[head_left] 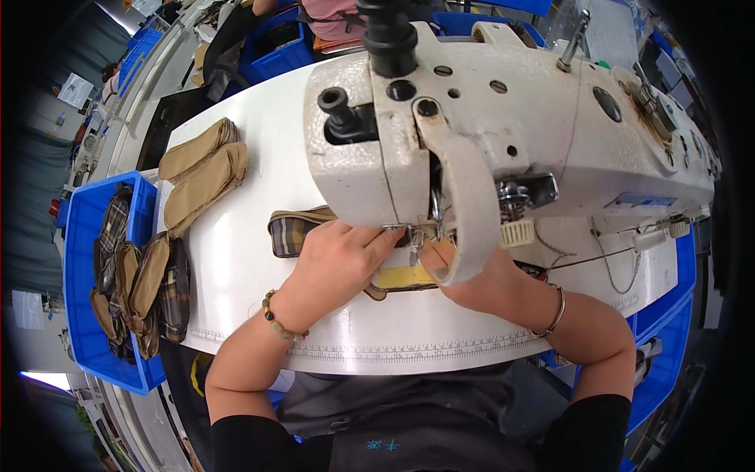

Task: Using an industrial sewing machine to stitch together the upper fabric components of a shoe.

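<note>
- Plaid cloth [288, 236] lies under and left of the machine [550, 118].
- Left hand [342, 253]: at the machine's left, bent fingers together on the cloth.
- Right hand [481, 289]: partly hidden by the machine; finger grip cannot be told.
- Blue label [643, 200]: machine's right.
- Ruler marks [409, 353], apron [464, 413] with blue writing [383, 446]: before the machine.

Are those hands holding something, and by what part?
The left hand and right hand are at the plaid piece by the sewing machine, but I can't tell whether fingers grip it.
</note>
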Action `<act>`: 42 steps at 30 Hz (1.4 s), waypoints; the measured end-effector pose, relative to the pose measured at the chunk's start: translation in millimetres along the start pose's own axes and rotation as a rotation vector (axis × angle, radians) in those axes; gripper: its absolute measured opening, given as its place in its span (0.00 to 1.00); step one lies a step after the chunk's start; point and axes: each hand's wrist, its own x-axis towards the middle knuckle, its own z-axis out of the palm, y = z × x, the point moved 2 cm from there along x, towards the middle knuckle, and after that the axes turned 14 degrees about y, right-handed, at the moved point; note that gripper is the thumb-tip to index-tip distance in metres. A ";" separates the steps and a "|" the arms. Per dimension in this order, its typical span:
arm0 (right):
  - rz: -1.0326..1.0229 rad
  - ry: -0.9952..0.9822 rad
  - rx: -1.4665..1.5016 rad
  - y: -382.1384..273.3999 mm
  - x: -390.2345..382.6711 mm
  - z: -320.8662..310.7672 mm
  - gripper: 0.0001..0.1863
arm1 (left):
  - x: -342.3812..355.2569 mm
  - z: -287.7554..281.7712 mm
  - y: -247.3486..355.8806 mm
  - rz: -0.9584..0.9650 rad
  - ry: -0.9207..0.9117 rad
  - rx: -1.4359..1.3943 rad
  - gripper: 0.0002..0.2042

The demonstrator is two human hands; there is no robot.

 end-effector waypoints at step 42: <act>0.388 -0.256 0.176 8.4 11.4 -45.7 0.11 | -6.6 15.9 -12.0 -0.296 -0.033 -0.393 0.05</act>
